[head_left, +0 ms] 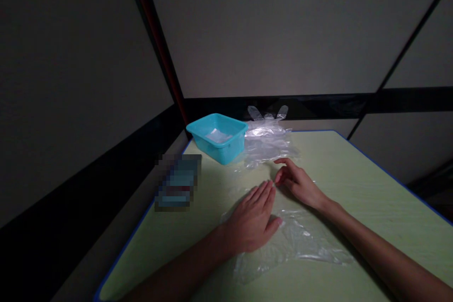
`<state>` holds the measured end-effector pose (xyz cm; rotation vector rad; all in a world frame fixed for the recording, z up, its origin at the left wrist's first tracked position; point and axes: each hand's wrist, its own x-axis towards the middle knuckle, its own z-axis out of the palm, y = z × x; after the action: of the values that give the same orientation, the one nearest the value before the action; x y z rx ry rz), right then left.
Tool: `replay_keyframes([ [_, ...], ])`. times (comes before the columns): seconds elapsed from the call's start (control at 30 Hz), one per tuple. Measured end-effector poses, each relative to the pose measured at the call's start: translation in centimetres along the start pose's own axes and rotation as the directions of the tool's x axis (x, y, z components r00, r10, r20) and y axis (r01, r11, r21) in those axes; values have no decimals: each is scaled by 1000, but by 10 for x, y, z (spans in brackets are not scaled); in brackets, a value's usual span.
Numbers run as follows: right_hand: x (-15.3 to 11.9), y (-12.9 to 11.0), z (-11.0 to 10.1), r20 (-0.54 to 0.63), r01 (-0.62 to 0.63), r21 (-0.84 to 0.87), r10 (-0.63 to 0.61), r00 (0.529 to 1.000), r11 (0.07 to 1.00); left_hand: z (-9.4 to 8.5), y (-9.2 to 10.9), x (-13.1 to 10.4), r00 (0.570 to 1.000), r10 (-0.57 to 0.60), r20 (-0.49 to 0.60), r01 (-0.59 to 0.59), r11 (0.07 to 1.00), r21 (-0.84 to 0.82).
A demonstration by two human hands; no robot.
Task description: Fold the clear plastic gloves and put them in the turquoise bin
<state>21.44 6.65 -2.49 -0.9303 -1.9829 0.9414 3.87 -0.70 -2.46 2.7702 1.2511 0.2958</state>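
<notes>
A clear, thin plastic glove (304,240) lies spread on the pale green table. My left hand (253,217) rests flat on its left part, fingers together and stretched forward, thumb out to the right. Just to the right and a little farther off is my right hand (295,181), its index finger stretched out and the other fingers curled. Nothing shows between its fingers. Behind both hands, a pile of clear plastic gloves (267,139) lies near the table's back edge, with some glove fingers sticking up.
A turquoise plastic basket (226,151) stands at the back left, with something pale inside. In front of it, a blurred-out flat object (179,184) lies at the left edge. The table (354,174) has a blue rim; walls stand behind and to the left.
</notes>
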Motion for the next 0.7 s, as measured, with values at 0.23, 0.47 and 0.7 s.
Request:
replay_keyframes([
  [0.23,3,6,-8,-40,-25,-62,23,999,998,1,0,0,999,4,32,-5,999,34],
  [0.47,2,2,-9,-65,-17,44,20,998,999,-4,2,0,999,-14,-40,15,1000,6],
  [0.7,1,-1,-5,36,-26,164,21,999,986,-7,5,-5,999,-17,-35,17,1000,-1],
])
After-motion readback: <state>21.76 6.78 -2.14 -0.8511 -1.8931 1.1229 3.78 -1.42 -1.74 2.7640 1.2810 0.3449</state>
